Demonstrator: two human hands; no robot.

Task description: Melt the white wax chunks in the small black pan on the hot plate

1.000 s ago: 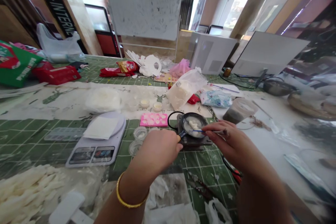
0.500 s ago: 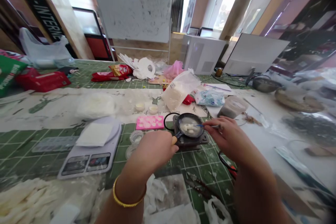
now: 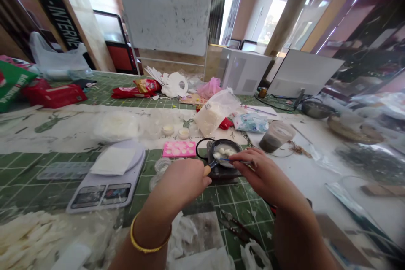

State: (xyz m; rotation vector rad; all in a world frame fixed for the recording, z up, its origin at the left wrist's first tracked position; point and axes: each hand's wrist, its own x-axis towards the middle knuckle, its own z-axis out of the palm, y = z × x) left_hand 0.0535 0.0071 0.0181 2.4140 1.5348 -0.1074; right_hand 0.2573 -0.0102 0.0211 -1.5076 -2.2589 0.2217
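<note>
My left hand (image 3: pixel 186 180) is closed round the wooden-ended handle of a small black frying pan (image 3: pixel 226 140). The pan rests on a dark hot plate (image 3: pixel 223 175). Inside it, white lumps (image 3: pixel 222 152) sit in pale liquid. Between the fingertips of my right hand (image 3: pixel 264 173) is a thin stick with a blue end (image 3: pixel 224 159), its tip among the contents near the pan's front side. Just left of the pan lies a pink mould (image 3: pixel 179 149) with white-filled cavities. Clear round cups (image 3: pixel 163 165) are partly hidden behind my left hand.
A white kitchen scale (image 3: pixel 106 177) bearing paper stands at left, beside a bag of white flakes (image 3: pixel 28 238). Pliers (image 3: pixel 236 225) lie in front of the hot plate. Beyond my right hand is a tub with dark contents (image 3: pixel 276 136). A white bag (image 3: pixel 213 112) stands behind the pan.
My right hand has moved left and slightly down, taking the stick from the pan's right side to its front. The lumps have shifted in the pan. My left hand keeps its grip.
</note>
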